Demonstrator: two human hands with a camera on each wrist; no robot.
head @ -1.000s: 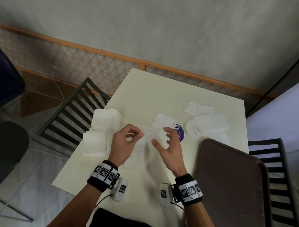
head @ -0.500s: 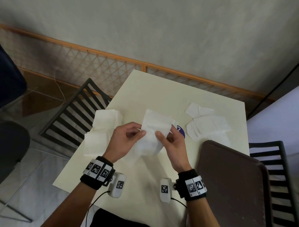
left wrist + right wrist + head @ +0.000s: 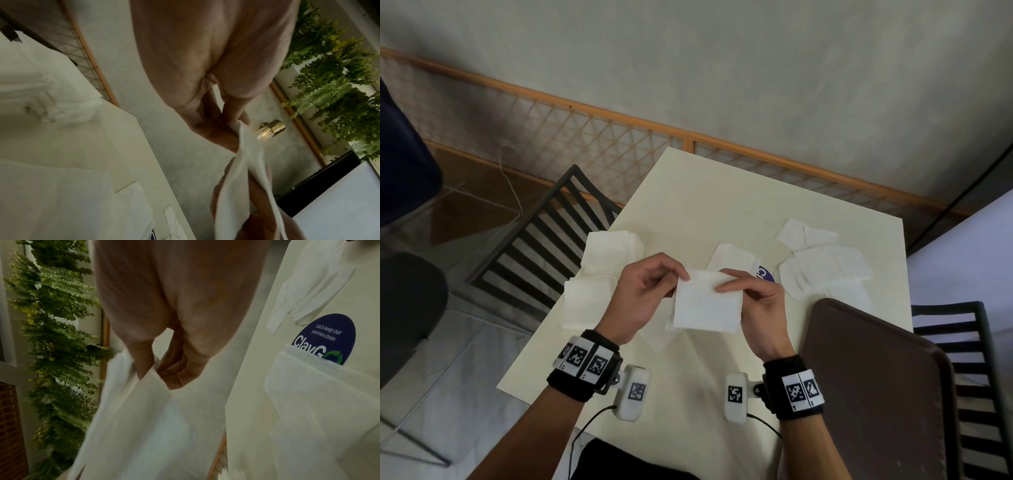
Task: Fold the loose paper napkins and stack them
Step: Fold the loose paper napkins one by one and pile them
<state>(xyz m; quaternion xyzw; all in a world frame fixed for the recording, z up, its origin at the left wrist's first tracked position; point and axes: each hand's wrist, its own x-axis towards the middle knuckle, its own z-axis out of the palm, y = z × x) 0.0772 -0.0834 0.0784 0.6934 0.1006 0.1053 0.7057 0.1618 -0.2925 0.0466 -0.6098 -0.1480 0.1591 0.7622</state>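
Observation:
A white paper napkin (image 3: 707,303) hangs folded above the cream table (image 3: 722,205), held up by both hands. My left hand (image 3: 650,291) pinches its top left corner, and my right hand (image 3: 753,294) pinches the top edge on the right. The left wrist view shows the napkin (image 3: 244,162) pinched at my fingertips (image 3: 234,118). In the right wrist view the napkin (image 3: 131,426) hangs from my thumb and fingers. A stack of folded napkins (image 3: 602,270) lies at the table's left edge. Loose flat napkins (image 3: 822,267) lie at the right, and another one (image 3: 732,257) sits behind my hands.
A dark brown tray (image 3: 876,387) fills the table's near right corner. A round blue sticker (image 3: 767,274) is on the table, partly covered by a napkin. Black slatted chairs (image 3: 544,240) stand left and right of the table. A wall with a wooden lattice runs behind.
Both hands lifted the napkin off the table and brought its halves together; it now hangs as a smaller folded rectangle, pinched along the top edge.

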